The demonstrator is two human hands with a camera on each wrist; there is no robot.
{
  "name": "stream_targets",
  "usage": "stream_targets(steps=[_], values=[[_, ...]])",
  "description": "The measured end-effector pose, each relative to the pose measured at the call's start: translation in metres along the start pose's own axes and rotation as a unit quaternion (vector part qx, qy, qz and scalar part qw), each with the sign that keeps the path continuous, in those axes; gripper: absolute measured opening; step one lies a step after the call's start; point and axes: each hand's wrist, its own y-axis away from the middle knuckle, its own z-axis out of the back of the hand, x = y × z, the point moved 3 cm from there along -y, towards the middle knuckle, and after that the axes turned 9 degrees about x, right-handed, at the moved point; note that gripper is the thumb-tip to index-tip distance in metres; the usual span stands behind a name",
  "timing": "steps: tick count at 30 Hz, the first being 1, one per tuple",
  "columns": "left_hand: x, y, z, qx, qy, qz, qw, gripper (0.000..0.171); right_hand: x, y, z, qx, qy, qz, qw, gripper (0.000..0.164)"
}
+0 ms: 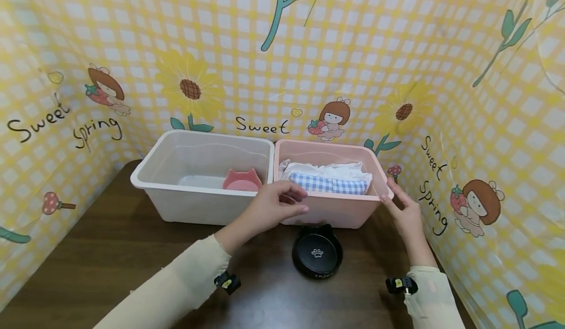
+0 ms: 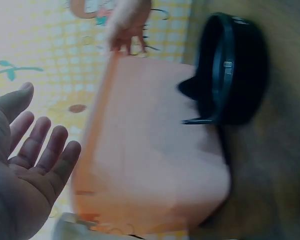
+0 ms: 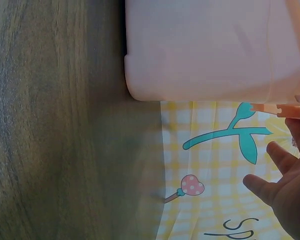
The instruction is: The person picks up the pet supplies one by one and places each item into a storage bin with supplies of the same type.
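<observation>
The pink bin (image 3: 205, 50) stands on a wooden table (image 3: 50, 125). At the rim of this bin is the right hand (image 3: 294, 192), its fingers spread apart. Beside the bin appears a yellow-checked cloth (image 3: 220, 167), printed with a green leafy stem (image 3: 248, 142) and a dotted mushroom (image 3: 192, 185).

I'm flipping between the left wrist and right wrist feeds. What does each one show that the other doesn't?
Only the left wrist view shows the black bowl, the left hand with its fingers free of anything, and, at the bottom edge, a corner of the pale bin.

Only the right wrist view clearly shows the dotted mushroom print.

Both show the pink bin from outside, the right hand at its rim, the wooden tabletop and the yellow checked cloth. The left wrist picture is more blurred.
</observation>
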Motion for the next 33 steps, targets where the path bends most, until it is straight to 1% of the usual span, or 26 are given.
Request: stream_targets(steps=[4, 9, 12, 16, 19, 21, 26, 33], values=[[0.014, 0.007, -0.009, 0.003, -0.005, 0.015, 0.9999, 0.033, -0.001, 0.0, 0.001, -0.001, 0.003, -0.003, 1.0, 0.054], [0.029, 0.014, -0.015, -0.004, -0.004, 0.036, 0.9993, 0.036, 0.0, 0.001, 0.001, 0.0, 0.002, -0.005, 1.0, 0.053], [0.041, 0.017, -0.017, -0.002, -0.011, 0.049, 0.9988, 0.033, 0.001, 0.001, 0.001, 0.002, -0.001, -0.004, 1.0, 0.053], [0.058, 0.019, -0.021, 0.003, -0.033, 0.061, 0.9976, 0.026, 0.002, 0.001, 0.003, 0.001, 0.0, -0.001, 1.0, 0.053], [0.068, 0.018, -0.026, 0.007, -0.052, 0.063, 0.9966, 0.024, 0.002, 0.002, 0.004, -0.003, 0.006, -0.003, 1.0, 0.053], [0.074, 0.017, -0.029, 0.012, -0.057, 0.066, 0.9961, 0.024, 0.001, 0.002, 0.004, -0.005, 0.009, -0.005, 1.0, 0.053], [0.087, 0.014, -0.041, 0.028, -0.059, 0.076, 0.995, 0.033, 0.0, 0.001, 0.003, -0.003, 0.014, -0.009, 1.0, 0.052], [0.104, 0.005, -0.056, 0.019, -0.068, 0.069, 0.9951, 0.039, 0.0, 0.001, 0.002, 0.003, 0.002, -0.005, 1.0, 0.052]])
